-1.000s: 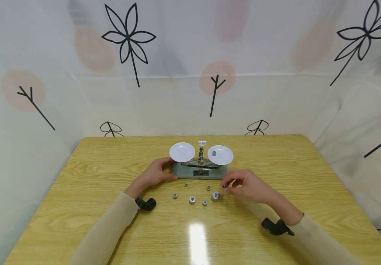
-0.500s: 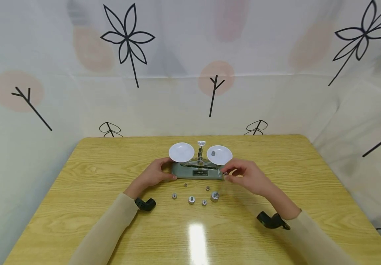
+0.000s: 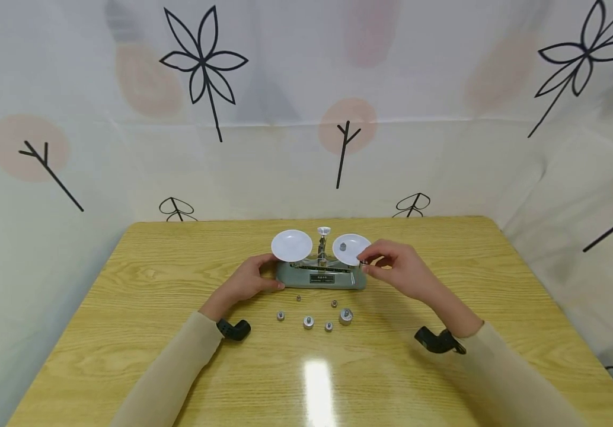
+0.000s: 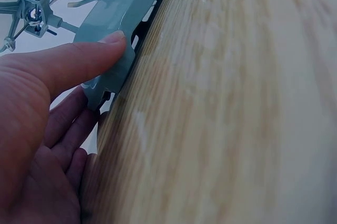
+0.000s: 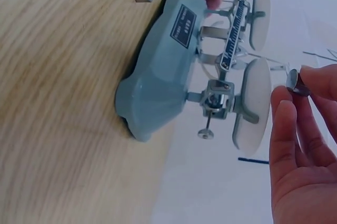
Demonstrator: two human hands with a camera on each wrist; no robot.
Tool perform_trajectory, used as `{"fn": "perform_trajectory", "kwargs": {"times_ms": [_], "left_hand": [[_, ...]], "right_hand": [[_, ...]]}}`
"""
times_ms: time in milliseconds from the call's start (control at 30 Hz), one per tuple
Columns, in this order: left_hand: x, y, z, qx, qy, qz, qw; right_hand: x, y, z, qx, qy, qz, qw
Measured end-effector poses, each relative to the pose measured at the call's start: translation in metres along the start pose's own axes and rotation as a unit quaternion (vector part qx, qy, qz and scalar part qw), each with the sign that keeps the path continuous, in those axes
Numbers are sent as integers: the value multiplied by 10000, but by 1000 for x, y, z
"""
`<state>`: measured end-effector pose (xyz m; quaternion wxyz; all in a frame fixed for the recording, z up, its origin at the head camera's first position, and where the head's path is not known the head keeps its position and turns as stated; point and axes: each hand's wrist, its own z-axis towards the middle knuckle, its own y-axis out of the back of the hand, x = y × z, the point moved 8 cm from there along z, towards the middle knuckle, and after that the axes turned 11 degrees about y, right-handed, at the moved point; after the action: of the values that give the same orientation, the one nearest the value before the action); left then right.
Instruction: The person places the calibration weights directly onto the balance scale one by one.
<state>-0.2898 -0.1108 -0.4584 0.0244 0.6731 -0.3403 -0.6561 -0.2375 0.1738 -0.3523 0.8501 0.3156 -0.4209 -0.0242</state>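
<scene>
A grey-green balance scale stands upright on the table. My left hand grips its left end, thumb on the front and fingers behind, as the left wrist view shows. Between the thumb and fingertips of my right hand is a small metal weight, held up by the edge of the right pan. Part of that weight is hidden by the fingers. One grey weight sits in the right pan. Nothing shows in the white left pan.
Several metal weights stand on the table in front of the scale, the largest to the right and a smaller one nearer the middle. The wooden table meets a patterned cloth backdrop at the back.
My right hand has lifted the small weight from beside the large weight, upward past the scale's right end to the right pan. My left hand stays in place on the base.
</scene>
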Motion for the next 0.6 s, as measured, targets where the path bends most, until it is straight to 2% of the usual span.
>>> {"fn": "perform_trajectory", "kwargs": {"times_ms": [400, 600], "left_hand": [[-3, -1, -1, -34, 9, -97, 9999], [-1, 0, -1, -6, -21, -83, 10000]], "right_hand": [[1, 8, 17, 274, 129, -430, 9986], [-1, 8, 27, 481, 18, -572, 9972]]}}
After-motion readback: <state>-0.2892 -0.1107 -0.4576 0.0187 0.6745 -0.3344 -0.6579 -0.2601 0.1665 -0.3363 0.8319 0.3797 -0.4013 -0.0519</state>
